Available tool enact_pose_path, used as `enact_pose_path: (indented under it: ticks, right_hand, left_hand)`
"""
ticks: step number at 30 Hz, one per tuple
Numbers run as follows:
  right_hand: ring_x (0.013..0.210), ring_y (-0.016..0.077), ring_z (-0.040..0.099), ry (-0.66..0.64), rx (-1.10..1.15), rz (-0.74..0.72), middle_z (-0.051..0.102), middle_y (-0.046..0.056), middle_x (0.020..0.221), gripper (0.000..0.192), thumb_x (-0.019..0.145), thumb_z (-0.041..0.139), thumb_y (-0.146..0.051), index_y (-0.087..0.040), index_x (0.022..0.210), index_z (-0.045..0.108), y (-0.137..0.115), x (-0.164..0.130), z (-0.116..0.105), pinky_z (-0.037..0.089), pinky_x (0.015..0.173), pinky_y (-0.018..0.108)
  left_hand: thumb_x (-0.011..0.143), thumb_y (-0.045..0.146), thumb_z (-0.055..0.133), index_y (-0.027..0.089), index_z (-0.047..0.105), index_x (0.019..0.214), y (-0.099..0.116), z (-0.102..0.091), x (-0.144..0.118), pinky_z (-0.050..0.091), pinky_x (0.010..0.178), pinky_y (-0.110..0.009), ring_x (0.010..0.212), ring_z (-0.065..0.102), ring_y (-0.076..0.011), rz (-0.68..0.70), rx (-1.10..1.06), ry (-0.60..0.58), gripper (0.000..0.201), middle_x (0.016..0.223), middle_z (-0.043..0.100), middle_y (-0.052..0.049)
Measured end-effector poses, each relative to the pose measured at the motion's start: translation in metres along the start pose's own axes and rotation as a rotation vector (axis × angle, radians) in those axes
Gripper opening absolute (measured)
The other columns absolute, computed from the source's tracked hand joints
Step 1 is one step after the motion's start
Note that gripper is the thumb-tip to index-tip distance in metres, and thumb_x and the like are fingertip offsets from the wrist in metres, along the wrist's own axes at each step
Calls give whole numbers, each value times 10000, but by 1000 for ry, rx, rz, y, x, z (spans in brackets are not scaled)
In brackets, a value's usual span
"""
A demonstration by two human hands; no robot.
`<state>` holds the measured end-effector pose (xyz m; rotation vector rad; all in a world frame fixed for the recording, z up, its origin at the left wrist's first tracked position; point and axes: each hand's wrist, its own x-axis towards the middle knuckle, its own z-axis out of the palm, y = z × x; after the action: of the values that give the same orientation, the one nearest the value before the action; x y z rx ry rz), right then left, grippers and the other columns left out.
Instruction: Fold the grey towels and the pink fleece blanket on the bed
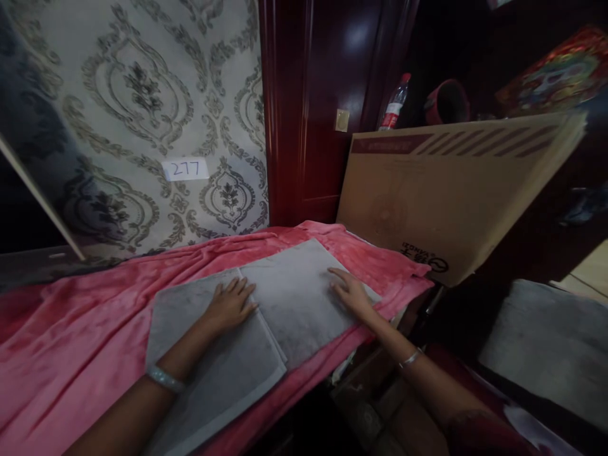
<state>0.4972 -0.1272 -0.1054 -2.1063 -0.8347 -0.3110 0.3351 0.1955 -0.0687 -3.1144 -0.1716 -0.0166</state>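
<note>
A grey plush cloth point(294, 316) lies flat on a pink blanket point(52, 354), its left part folded over so that a doubled edge runs down near the middle. My left hand point(232, 303) rests on the folded part beside that edge, fingers spread and pointing away from me. Toward the cloth's right end, my right hand point(350, 292) touches the surface with its fingers stretched out and a little apart. Neither hand grips anything.
Behind the blanket's right end leans a large cardboard box point(418, 190). A plastic bottle point(395, 104) shows above it. Another grey cushion-like piece point(551, 348) sits at the right. Patterned wallpaper point(142, 95) with a paper marked 277 point(186, 169) and a dark red door point(313, 107) stand behind.
</note>
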Motion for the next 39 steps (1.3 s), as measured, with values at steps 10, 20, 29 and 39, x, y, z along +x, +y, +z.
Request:
enact_pose_path:
  ticks: [10, 20, 29, 39]
  right_hand:
    - [1170, 297, 631, 98, -237, 397, 671, 164, 1270, 493, 914, 488, -314, -89, 1327, 635, 69, -9, -15, 494, 1005, 428]
    - [1124, 306, 651, 66, -253, 478, 695, 142, 1237, 510, 930, 483, -358, -117, 1352, 640, 72, -11, -14, 503, 960, 402]
    - [1174, 309, 629, -23, -96, 522, 687, 161, 1250, 489, 932, 470, -344, -85, 1288, 682, 77, -1, -26, 470, 1030, 432]
    - [992, 238, 677, -147, 155, 537, 735, 104, 1134, 369, 793, 623, -236, -115, 1120, 744, 69, 10, -44, 537, 891, 325]
  left_hand:
    - [982, 461, 394, 221, 415, 1538, 9, 22, -10, 214, 1209, -617, 1523, 248, -349, -10, -3, 107, 606, 1639, 300, -124]
    - [967, 408, 478, 245, 503, 1478, 5, 30, -11, 244, 1189, -633, 1491, 323, -351, 22, -92, 204, 537, 1594, 395, -129]
    - [976, 397, 463, 226, 499, 1481, 7, 26, -13, 229, 1193, -628, 1498, 305, -358, 10, -100, 176, 534, 1606, 369, -137]
    - [972, 376, 476, 230, 523, 1460, 5, 28, -13, 244, 1190, -624, 1489, 329, -344, 16, -102, 220, 512, 1583, 411, -134]
